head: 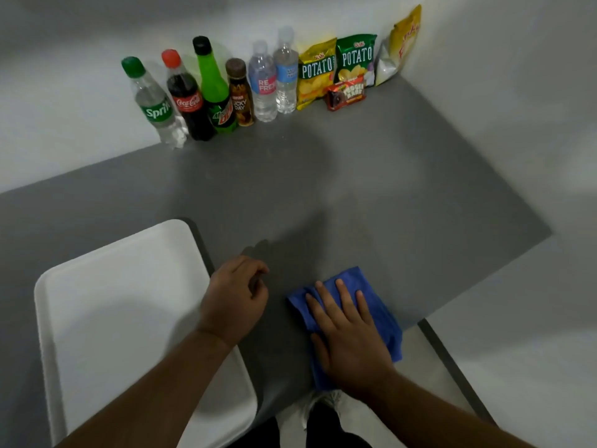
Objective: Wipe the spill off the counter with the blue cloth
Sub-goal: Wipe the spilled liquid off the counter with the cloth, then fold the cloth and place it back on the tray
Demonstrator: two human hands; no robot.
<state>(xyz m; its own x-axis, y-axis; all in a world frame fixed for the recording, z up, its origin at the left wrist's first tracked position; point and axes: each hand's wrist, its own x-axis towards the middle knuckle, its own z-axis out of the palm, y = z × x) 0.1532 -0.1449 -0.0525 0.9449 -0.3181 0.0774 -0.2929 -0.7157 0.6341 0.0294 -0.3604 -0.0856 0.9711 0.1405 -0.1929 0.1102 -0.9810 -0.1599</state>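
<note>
While the blue cloth [379, 313] is pressed under the flat, uncurled right grip [349, 337], it should be pushed firmly ahead.

The right hand [349, 337] lay flat, palm down, with its fingers [345, 299] straight and a bit spread, pressing on the blue cloth [382, 318]. The left hand [234, 295] was near it on its left side, not touching, fingers loosely curled, holding nothing. Both bare arms reached forward from below.
</note>
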